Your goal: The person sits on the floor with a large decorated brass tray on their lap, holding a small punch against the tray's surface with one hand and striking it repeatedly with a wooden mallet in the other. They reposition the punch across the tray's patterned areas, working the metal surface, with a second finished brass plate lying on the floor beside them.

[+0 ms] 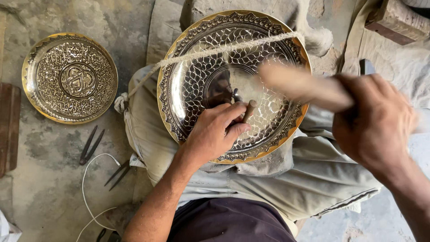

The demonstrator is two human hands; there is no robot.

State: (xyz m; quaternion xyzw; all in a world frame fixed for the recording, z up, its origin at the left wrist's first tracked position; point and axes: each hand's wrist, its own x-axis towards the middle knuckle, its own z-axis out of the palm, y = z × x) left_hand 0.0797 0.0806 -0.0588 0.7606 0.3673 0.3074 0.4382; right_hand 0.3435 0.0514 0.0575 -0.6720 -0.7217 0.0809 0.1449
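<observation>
Dusty concrete floor (pixel 53 179) surrounds me as I sit with a large engraved brass plate (pixel 192 80) propped on my cloth-covered lap, tilted toward me and crossed by a rough cord (pixel 215 50), seemingly to steady it. My left hand (pixel 212 134) pinches a small chisel (pixel 249 110) upright against the plate's near right side. My right hand (pixel 374 123) grips a blurred wooden mallet (pixel 304 85) above it. A smaller engraved plate (pixel 70 77) lies far left, holding nothing; dark metal tools (pixel 92 144) lie near it.

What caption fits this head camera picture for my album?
Left hand holds a chisel on a large engraved brass plate; right hand grips a blurred wooden mallet.
</observation>
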